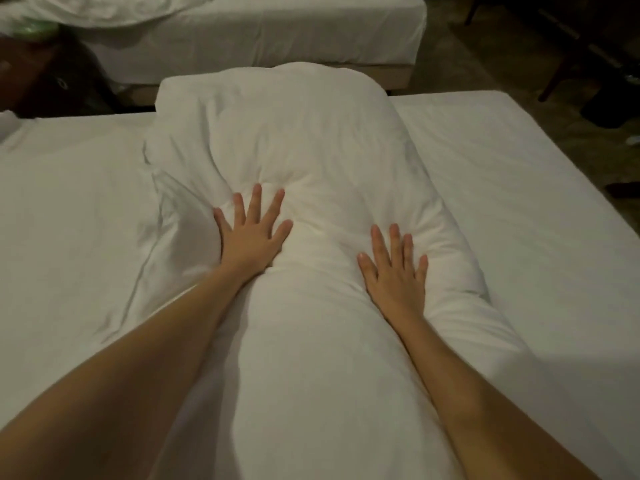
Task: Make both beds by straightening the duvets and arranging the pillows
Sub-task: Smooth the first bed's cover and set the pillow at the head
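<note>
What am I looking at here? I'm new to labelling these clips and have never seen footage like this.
There is no machine: a person wears a camera on the head, looking forward and down, so you see their own bare arms. The left hand and right hand lie flat with fingers spread, pressing on a folded white duvet that lies in a long bundle across the near bed. Neither hand grips anything. Behind it stands a second bed with rumpled white bedding on it.
</note>
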Demonstrator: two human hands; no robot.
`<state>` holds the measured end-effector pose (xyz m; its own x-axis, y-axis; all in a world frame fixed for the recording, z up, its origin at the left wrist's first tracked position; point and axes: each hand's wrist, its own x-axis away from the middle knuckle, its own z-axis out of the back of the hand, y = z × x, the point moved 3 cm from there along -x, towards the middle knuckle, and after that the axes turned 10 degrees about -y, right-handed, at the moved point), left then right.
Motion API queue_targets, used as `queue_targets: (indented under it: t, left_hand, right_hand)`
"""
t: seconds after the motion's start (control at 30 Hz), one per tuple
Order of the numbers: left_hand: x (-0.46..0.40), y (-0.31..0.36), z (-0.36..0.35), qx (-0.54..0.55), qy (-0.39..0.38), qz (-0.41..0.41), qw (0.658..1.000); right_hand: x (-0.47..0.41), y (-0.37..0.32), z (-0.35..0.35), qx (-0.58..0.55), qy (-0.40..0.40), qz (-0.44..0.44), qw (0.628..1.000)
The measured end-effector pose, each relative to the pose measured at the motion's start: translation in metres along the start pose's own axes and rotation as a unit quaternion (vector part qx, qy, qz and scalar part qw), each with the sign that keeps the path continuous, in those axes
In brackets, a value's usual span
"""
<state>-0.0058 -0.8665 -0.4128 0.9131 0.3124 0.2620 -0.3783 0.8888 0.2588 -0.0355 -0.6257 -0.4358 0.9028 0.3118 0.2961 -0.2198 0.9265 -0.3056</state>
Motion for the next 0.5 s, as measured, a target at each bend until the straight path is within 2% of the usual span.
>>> queue_targets:
  t: [0.3,0.5]
  left_hand:
    - [0.102,0.01,-0.001,0.013,-0.075,-0.032,0.997]
    - [0.154,0.009,0.004,0.023,-0.12,-0.045,0.991]
  right_hand:
    - [0.046,-0.01,0.008,-0.066,-0.041,-0.007,0.997]
    - [0.098,-0.022,0.018,-0.082,-0.104,-0.014,0.991]
